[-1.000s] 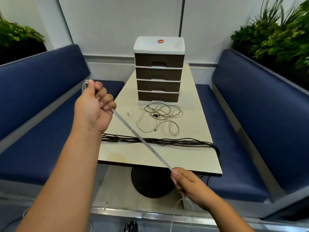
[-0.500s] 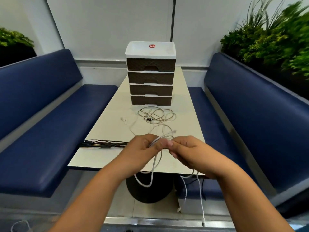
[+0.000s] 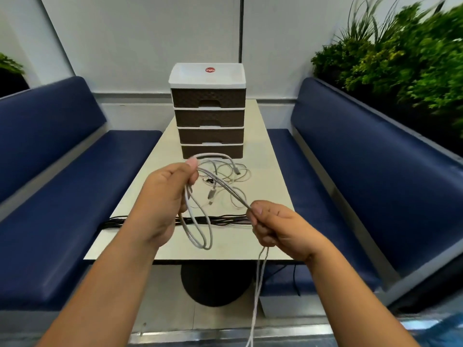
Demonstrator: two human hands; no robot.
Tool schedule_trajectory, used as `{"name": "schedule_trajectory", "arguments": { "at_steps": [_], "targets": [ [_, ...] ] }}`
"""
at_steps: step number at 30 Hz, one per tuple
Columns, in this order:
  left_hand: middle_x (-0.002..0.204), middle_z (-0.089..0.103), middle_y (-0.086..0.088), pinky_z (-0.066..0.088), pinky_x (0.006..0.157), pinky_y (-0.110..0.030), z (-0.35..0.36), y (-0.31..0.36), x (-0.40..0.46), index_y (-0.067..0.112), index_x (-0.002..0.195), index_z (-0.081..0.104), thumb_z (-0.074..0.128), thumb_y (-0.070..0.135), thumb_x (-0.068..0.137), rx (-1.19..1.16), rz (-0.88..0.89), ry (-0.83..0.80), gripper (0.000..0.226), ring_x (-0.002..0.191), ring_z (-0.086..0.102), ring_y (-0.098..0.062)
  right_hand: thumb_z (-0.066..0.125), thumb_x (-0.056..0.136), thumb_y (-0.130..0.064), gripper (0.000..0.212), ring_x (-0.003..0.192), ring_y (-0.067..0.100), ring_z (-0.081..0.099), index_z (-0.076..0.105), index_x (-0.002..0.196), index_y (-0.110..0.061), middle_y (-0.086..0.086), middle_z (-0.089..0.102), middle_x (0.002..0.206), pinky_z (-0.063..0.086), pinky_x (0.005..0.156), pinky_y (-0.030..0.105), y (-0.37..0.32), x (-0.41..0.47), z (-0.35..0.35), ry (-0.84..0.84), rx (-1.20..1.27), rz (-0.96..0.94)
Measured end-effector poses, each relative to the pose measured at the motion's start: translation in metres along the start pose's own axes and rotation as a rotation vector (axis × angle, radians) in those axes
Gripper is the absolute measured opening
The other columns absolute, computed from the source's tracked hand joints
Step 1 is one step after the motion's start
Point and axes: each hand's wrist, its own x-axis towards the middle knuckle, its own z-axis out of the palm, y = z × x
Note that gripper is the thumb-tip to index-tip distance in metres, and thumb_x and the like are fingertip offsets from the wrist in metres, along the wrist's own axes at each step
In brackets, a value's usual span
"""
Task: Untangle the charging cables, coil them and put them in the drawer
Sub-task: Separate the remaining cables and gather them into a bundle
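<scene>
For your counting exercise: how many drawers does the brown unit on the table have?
4, stacked: top, second, third, bottom. All are closed; none seems hidden.

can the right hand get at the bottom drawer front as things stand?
Probably not yet. The right hand grips the white cable, which the left hand also holds. The path to the bottom drawer looks open, crossing only the loose cables on the table.
</scene>
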Motion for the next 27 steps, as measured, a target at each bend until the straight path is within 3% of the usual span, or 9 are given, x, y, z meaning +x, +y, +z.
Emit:
{"name": "schedule_trajectory", "arguments": {
  "at_steps": [4,6,10,14,16,19,22,25,27],
  "targets": [
    [0.053,0.042,0.006,0.027,0.046,-0.022,-0.023,0.013,0.018,0.022,0.063,0.053,0.053,0.038,0.097,-0.213,0.0,0.147,0.038,0.046,0.034,-0.007,0.046,0.097,-0.036,0.03,0.051,0.014,0.022,0.051,0.075,-0.017,-0.003,0.029,0.058,0.026,0.049,0.02,0.038,-0.011,-0.014,0.089,-0.08,0.079],
    [0.048,0.04,0.008,0.025,0.043,-0.021,-0.037,0.013,0.026,0.021,0.063,0.051,0.052,0.038,0.098,-0.167,0.009,0.191,0.039,0.042,0.032,-0.006,0.047,0.096,-0.04,0.031,0.053,0.014,0.022,0.053,0.073,-0.021,-0.002,0.028,0.059,0.024,0.049,0.021,0.056,-0.021,-0.021,0.144,-0.096,0.131],
    [0.059,0.033,-0.001,0.025,0.051,-0.029,-0.042,-0.012,0.032,0.018,0.069,0.056,0.051,0.043,0.097,0.046,-0.047,0.181,0.037,0.053,0.027,-0.014,0.049,0.096,-0.041,0.032,0.054,0.015,0.016,0.054,0.071,-0.022,0.0,0.026,0.058,0.013,0.05,0.028,0.062,-0.033,-0.025,0.234,-0.099,0.174],
    [0.064,0.035,-0.009,0.04,0.056,-0.038,-0.05,-0.031,0.036,0.017,0.105,0.065,0.049,0.06,0.091,0.391,-0.074,0.253,0.048,0.054,0.035,-0.027,0.052,0.096,-0.033,0.03,0.051,0.014,0.011,0.048,0.07,-0.018,0.001,0.021,0.058,0.009,0.046,0.026,0.025,-0.035,-0.028,0.349,0.063,0.145],
    [0.065,0.036,-0.007,0.043,0.052,-0.035,-0.047,-0.033,0.033,0.018,0.115,0.061,0.052,0.071,0.082,0.369,-0.05,0.318,0.063,0.052,0.037,-0.024,0.046,0.099,-0.03,0.031,0.049,0.012,0.01,0.047,0.071,-0.018,0.002,0.016,0.06,0.01,0.044,0.023,0.001,-0.035,-0.023,0.384,0.13,0.08],
    [0.064,0.041,0.002,0.034,0.053,-0.031,-0.026,-0.028,0.016,0.013,0.118,0.053,0.06,0.069,0.076,0.098,0.095,0.4,0.07,0.052,0.035,-0.011,0.041,0.102,-0.031,0.033,0.045,0.01,0.011,0.045,0.073,-0.017,-0.002,0.018,0.056,0.01,0.042,0.021,-0.028,-0.03,-0.009,0.462,0.19,0.01],
    [0.08,0.046,-0.006,0.045,0.067,-0.024,-0.002,-0.017,-0.012,0.023,0.134,0.035,0.068,0.043,0.086,0.242,0.443,0.403,0.062,0.067,0.048,-0.005,0.042,0.103,-0.03,0.033,0.042,0.007,0.012,0.045,0.073,-0.017,-0.004,0.021,0.054,0.008,0.043,0.02,-0.043,-0.021,0.014,0.531,0.284,-0.032],
    [0.093,0.045,0.011,0.037,0.078,-0.005,0.02,-0.019,-0.022,0.025,0.112,0.059,0.062,0.036,0.092,0.518,0.628,0.256,0.023,0.084,0.048,0.006,0.042,0.104,-0.03,0.033,0.041,0.007,0.014,0.045,0.073,-0.017,-0.005,0.024,0.052,0.009,0.042,0.021,-0.049,-0.011,0.037,0.532,0.307,-0.063],
    [0.092,0.046,0.012,0.034,0.074,-0.004,0.034,-0.023,-0.023,0.031,0.087,0.069,0.053,0.055,0.087,0.509,0.495,0.106,0.029,0.089,0.049,0.005,0.042,0.104,-0.032,0.032,0.043,0.009,0.015,0.045,0.075,-0.017,-0.004,0.025,0.052,0.011,0.042,0.022,-0.049,-0.005,0.048,0.501,0.243,-0.084]
  ]
}}
